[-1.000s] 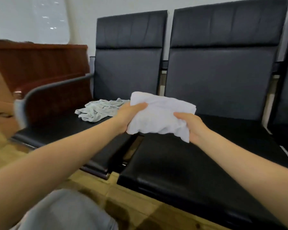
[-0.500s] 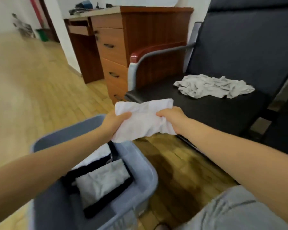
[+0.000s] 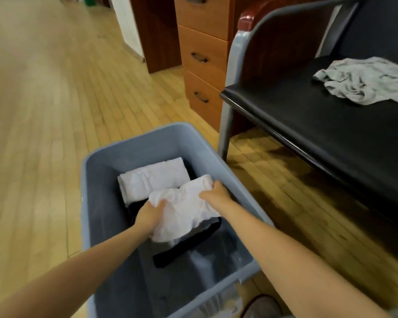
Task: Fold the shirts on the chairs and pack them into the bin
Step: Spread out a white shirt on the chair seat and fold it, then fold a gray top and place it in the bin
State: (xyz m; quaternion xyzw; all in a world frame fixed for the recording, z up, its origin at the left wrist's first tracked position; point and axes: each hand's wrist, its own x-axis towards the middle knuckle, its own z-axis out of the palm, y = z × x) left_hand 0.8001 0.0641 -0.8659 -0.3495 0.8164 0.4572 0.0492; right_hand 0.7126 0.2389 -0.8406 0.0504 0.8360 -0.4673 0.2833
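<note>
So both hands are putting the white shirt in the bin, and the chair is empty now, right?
Not quite. Both hands, left and right, are putting the white shirt in the bin, but the chair is not empty: the head view shows a crumpled grey shirt on its seat.

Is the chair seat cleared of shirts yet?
No, a crumpled grey shirt lies unfolded on the black chair seat.

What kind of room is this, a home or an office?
Probably an office or waiting area: a black padded chair with a metal armrest, a wooden drawer cabinet beside it, and a wood-plank floor.
</note>
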